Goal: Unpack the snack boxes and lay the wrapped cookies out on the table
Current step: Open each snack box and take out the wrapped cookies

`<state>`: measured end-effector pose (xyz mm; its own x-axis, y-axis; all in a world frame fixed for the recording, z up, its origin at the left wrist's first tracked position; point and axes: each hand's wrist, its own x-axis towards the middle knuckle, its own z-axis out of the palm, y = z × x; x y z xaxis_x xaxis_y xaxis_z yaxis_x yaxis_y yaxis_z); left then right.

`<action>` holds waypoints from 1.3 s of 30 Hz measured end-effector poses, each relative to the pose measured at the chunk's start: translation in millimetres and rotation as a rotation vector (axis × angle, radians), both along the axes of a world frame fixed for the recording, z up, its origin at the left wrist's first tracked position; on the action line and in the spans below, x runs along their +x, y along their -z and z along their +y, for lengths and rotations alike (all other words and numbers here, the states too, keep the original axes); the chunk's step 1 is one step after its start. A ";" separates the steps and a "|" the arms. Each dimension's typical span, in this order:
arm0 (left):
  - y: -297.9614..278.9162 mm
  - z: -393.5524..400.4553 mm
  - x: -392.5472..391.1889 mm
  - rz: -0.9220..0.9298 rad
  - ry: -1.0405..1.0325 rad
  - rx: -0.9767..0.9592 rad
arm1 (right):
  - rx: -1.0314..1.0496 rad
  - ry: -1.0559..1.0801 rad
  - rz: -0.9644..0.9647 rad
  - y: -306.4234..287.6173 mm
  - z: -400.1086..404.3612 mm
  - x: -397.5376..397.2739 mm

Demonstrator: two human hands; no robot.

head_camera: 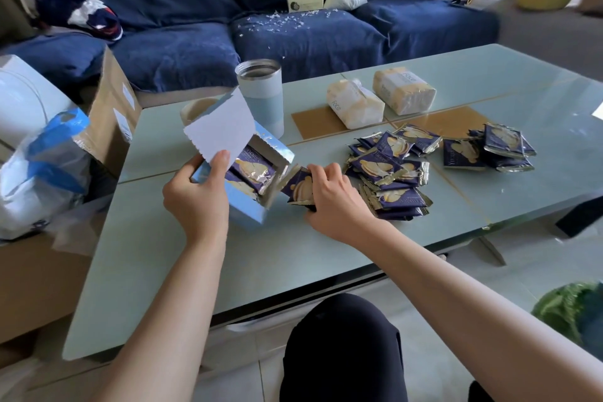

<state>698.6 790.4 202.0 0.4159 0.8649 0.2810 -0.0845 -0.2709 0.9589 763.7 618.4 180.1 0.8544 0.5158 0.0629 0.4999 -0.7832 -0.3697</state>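
Left hand (195, 196) grips open box (243, 186) on worktop (163, 254); right hand (336, 202) pinches wrapped cookies (298, 188) beside it.

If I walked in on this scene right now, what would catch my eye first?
Probably the two hands at the table's near middle: the left hand holds an opened light-blue snack box with wrapped cookies inside, while the right hand grips a few dark-blue packets just beside it. Next, the heap of matching wrapped cookies spread to the right on the glass table, and the pale tumbler behind the box.
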 end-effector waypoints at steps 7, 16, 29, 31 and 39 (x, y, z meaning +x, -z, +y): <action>-5.4 9.9 -1.2 -0.057 0.002 -0.168 | -0.142 -0.082 0.193 -6.6 5.5 0.6; -0.1 -9.0 2.5 -0.035 0.080 -0.118 | 0.421 -0.154 0.117 -50.3 23.5 0.9; -2.3 -27.9 7.3 -0.004 0.200 -0.004 | 0.309 -0.134 0.189 -32.3 41.0 21.8; -4.0 -28.9 9.9 -0.005 0.207 0.016 | 0.298 -0.155 0.262 -32.9 40.4 23.5; -3.0 -31.6 12.7 0.005 0.245 0.040 | 0.336 -0.139 0.591 -50.5 25.3 32.7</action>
